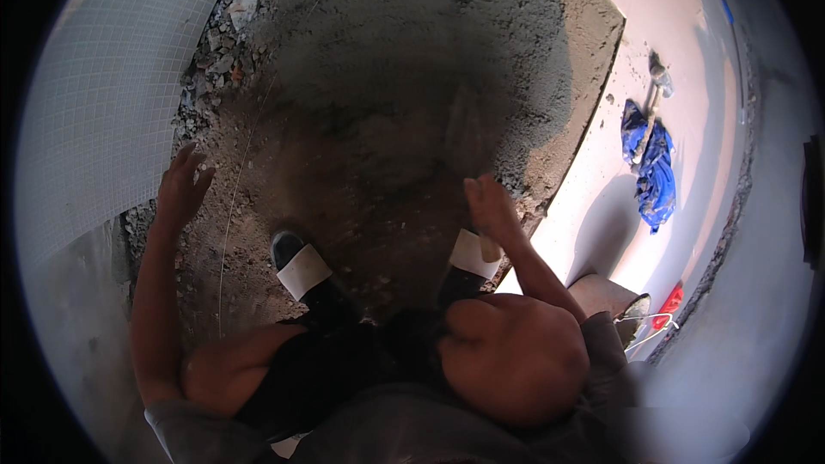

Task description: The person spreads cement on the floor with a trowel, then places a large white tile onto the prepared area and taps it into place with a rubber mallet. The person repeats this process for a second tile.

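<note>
Mortar (412, 34), grey, wet-looking: twelve o'clock. Trowel-like tool (468, 129), motion-blurred: one o'clock. Right hand (492, 209): three o'clock, closed round its handle. Left hand (182, 185): nine o'clock, loosely open, empty. Step, apparently: spreading; next stroke seemingly calls for a level blade. Rubble (243, 10): toward eleven o'clock.

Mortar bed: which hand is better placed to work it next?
Right, I'd say: the right hand grips a pale tool handle, with a blurred, trowel-like blade ahead of it over the mortar bed. The left hand looks empty, out beside the tiled wall.
</note>
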A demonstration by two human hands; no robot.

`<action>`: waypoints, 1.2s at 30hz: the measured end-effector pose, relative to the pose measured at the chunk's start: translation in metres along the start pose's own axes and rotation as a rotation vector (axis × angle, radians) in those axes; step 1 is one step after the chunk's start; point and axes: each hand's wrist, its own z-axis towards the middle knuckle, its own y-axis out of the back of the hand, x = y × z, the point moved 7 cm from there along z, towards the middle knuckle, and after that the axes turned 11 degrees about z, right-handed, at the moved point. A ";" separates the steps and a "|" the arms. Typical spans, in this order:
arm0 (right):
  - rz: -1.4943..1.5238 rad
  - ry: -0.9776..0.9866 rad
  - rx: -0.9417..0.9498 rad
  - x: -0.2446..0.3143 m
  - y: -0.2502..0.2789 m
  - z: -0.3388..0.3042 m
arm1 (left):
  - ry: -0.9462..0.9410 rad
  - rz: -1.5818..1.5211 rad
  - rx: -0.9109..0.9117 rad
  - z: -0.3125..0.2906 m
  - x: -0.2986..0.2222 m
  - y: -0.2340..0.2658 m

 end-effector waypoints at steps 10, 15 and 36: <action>-0.704 0.344 0.179 0.053 0.037 -0.036 | -0.060 0.071 -0.219 0.024 -0.006 0.061; -0.777 0.664 0.119 0.075 0.033 -0.036 | 0.091 -0.407 -0.331 0.015 -0.010 0.047; 0.880 -0.678 -0.162 0.059 -0.147 -0.020 | 0.599 -1.335 -0.537 -0.064 -0.019 -0.102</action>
